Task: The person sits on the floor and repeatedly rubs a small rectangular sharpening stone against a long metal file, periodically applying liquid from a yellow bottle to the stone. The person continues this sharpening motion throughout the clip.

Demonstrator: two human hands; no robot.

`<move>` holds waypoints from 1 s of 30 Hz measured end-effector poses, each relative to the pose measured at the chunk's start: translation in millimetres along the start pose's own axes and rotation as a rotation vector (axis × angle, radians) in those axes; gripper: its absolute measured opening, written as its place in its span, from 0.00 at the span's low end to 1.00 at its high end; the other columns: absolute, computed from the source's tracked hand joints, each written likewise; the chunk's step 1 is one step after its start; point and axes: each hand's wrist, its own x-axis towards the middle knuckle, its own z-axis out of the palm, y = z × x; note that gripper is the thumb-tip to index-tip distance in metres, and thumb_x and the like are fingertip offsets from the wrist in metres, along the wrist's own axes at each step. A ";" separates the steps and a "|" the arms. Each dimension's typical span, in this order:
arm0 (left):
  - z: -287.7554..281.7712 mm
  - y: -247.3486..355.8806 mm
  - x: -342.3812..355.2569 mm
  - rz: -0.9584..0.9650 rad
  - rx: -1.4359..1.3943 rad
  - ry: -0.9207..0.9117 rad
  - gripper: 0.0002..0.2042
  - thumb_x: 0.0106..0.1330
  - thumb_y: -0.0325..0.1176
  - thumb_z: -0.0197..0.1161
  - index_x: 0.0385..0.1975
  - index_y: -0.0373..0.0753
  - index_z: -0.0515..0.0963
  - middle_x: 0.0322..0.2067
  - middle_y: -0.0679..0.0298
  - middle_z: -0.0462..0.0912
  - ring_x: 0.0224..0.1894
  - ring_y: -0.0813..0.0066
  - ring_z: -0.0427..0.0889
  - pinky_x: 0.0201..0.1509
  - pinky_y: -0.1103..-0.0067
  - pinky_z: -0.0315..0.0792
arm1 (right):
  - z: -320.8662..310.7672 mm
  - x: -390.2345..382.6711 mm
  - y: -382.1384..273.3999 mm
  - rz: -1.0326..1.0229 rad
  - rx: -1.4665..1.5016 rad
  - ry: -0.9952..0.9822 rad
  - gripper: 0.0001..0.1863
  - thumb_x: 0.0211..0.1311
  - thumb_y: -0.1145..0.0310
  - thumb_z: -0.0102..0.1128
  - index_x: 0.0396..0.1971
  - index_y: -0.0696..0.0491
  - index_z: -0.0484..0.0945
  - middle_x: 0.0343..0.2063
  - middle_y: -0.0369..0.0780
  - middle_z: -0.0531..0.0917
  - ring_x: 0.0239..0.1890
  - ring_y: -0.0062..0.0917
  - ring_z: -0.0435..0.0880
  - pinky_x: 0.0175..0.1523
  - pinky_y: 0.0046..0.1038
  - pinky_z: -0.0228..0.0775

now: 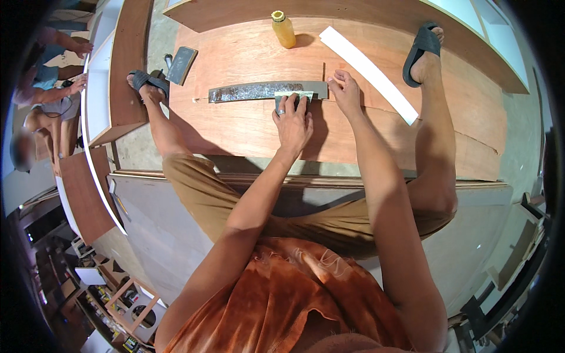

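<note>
On the broad reddish-brown plywood panel (253, 65), between the person's feet, lies a long, narrow grey strip with a glossy dark coating (247, 91) over most of its upper face; it looks light and thin, probably bendy along its length, and the coating is likely slick or tacky, so the long edges or the bare right end seem the best places to take hold. The left hand (292, 126) pinches a flat, pale-edged, dark green spreader-like blade (301, 95) against the strip; the right hand (345, 91) is just beside the bare end, fingers partly curled and slightly parted, though I cannot tell whether it touches.

Farther right lies a long white flat strip (371, 76), set at a slant; beyond the coated strip stands a yellow bottle (284, 33), which could tip if knocked; to the left lies a dark rectangular block (181, 66). The right foot in its black sandal (416, 56) hems in the white strip's side; a brown-and-white cabinet frame (235, 12) closes off the far edge; a co-worker's hands (79, 84) rest on another cabinet (126, 70) at far left.
</note>
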 end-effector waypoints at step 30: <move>42.5 4.9 -6.0 0.051 0.170 -0.123 0.24 0.64 0.33 0.63 0.63 0.44 0.75 0.65 0.55 0.68 0.71 0.47 0.61 0.67 0.42 0.54 | -17.0 37.9 -6.8 0.549 0.134 -0.523 0.10 0.63 0.69 0.66 0.42 0.56 0.84 0.33 0.37 0.87 0.32 0.19 0.86 0.40 0.22 0.81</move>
